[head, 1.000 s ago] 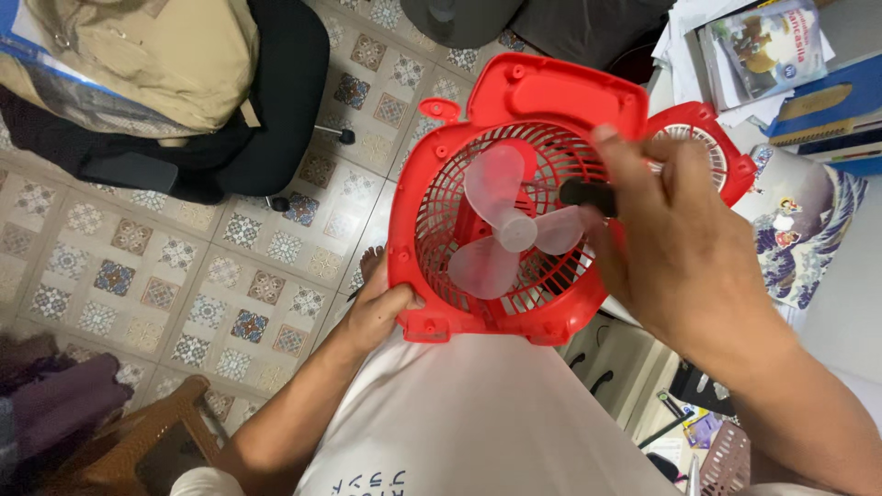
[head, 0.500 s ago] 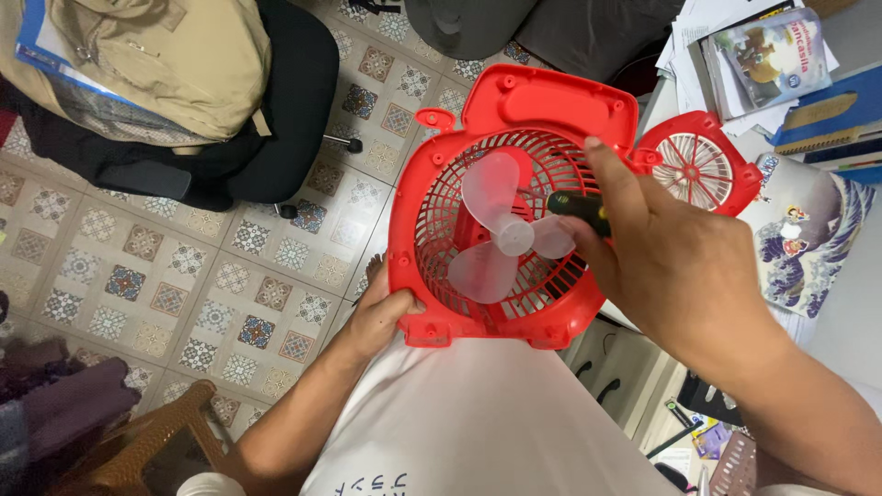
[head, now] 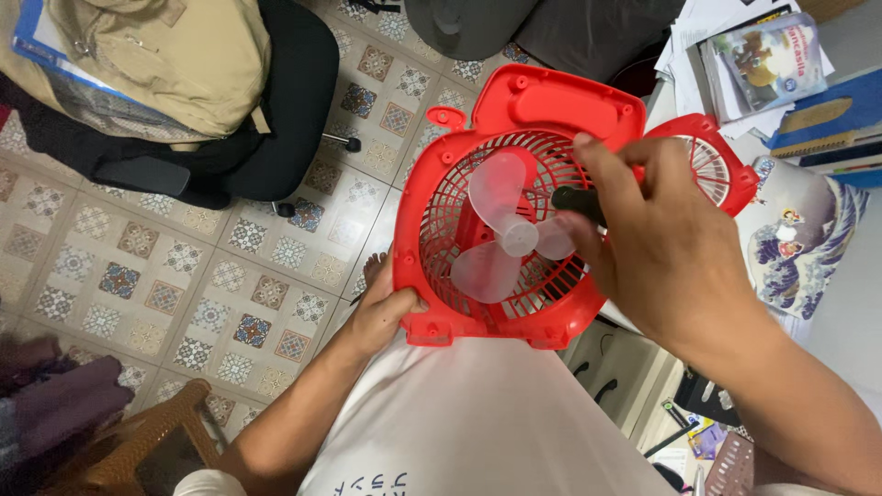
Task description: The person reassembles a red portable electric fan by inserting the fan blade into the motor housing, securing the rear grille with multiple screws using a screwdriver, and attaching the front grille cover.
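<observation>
Gripping: R fingers (head: 614,174) shut on tool (head: 577,204)

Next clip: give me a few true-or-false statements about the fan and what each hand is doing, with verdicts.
1. The left hand grips the lower left corner of the red fan housing. True.
2. The right hand is empty. False: it holds a black tool handle over the grille.
3. The fan blades are translucent white. True.
4. The fan lies flat on the tiled floor. False: it is held up above the person's lap.
</observation>
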